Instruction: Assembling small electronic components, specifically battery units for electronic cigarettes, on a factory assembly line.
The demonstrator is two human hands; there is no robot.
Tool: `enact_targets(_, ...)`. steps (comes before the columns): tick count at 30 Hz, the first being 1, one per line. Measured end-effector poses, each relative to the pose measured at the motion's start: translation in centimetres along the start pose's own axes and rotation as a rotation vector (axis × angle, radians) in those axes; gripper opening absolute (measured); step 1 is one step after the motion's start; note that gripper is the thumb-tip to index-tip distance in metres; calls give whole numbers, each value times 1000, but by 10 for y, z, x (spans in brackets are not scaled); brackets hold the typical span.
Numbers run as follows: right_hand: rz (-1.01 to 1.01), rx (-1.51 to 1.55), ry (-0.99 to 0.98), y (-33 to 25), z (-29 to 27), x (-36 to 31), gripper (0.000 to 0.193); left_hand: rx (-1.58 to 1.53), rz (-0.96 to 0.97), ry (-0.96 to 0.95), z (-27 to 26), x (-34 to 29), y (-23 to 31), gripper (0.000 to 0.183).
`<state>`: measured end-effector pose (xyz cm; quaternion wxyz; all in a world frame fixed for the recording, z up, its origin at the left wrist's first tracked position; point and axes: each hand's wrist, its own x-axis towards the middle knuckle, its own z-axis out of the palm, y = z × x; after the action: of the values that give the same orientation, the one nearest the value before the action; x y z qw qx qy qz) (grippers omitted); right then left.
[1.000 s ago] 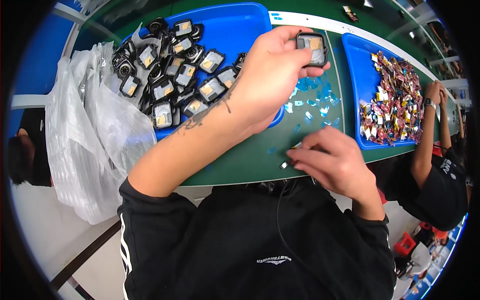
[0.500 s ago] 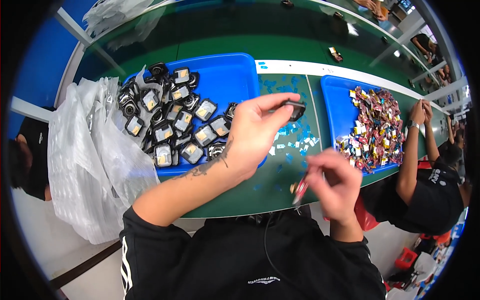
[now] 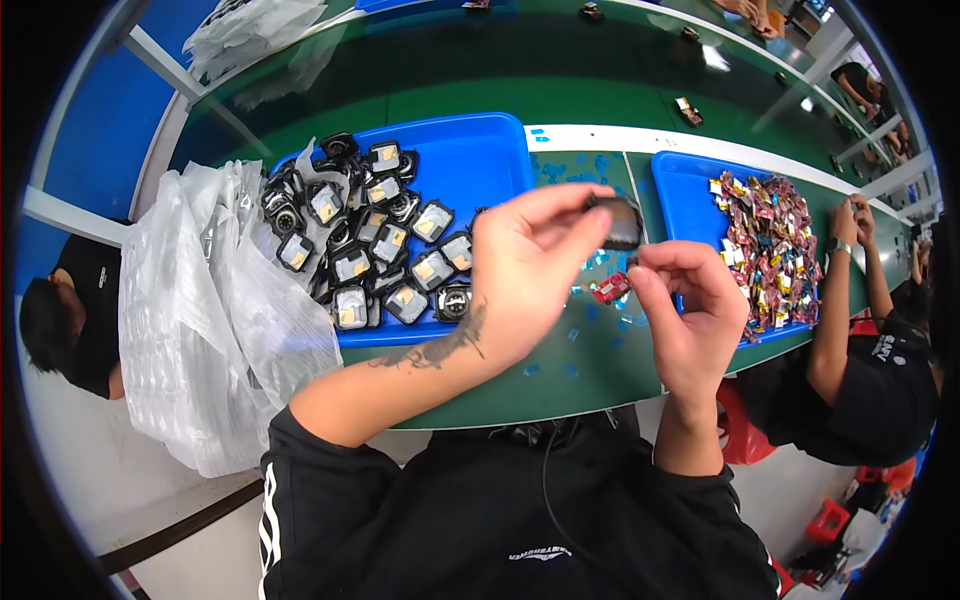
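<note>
Hands: separate from each other, though near, raised over the bench in the gap between two trays. Left hand: thumb and fingers pinch a dark case, rounded-rectangular, tilted. Right hand: thumb and forefinger pinch a small red part just below the case, toward the bench's near edge. Contact between case and red part: cannot tell.

Container 1: left blue tray, shallow, on the left part of the bench, its far side near the white rail along the bench's far edge. Holds a loose heap of black cases, massed toward the tray's left and near sides. Many show a pale inner face with a tan rectangle; a few show a round dark disc. The left forearm crosses in front of the tray's near right corner. Translucent plastic sheeting bulges over the tray's left side and hangs below the level of the bench's near edge.

Container 2: right blue tray, toward the right end of the visible bench. Holds a dense heap of small parts, mostly dark red with white and yellow bits, banked against its right side.

Between trays: blue film scraps scattered from the far edge toward the near edge. Beyond the right tray, at the right: a co-worker's hands, close together.
</note>
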<state>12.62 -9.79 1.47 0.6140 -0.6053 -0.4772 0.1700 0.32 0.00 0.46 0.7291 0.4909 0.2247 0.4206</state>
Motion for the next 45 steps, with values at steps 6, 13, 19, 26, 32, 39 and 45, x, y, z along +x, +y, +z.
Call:
enact_targets(6, -177, -260, 107, -4, -1, 6, 15, -29, -59, -49, 6, -6, 5, 28)
enact_targets(13, -225, -253, 56, -15, -5, 11, 15, -77, -73, -287, 5, -6, 4, 35)
enact_targets(19, -225, -291, -14, -22, -12, 13, 15, -54, -74, -310, 6, -6, 3, 37)
enact_targets(26, -177, -270, -13, -23, -10, 11, 16, -71, -70, -298, 6, -8, 3, 37)
enact_targets(32, -326, -411, -32, -24, -15, 14, 19, -73, -91, -297, 5, -9, 2, 37)
enact_targets(39, -470, -536, -37, -30, -18, 15, 23, 1, -29, -248, 7, -16, 3, 35)
enact_targets(45, -464, -499, -17, -26, -19, 13, 25, 2, -39, -316, 5, -16, 7, 39)
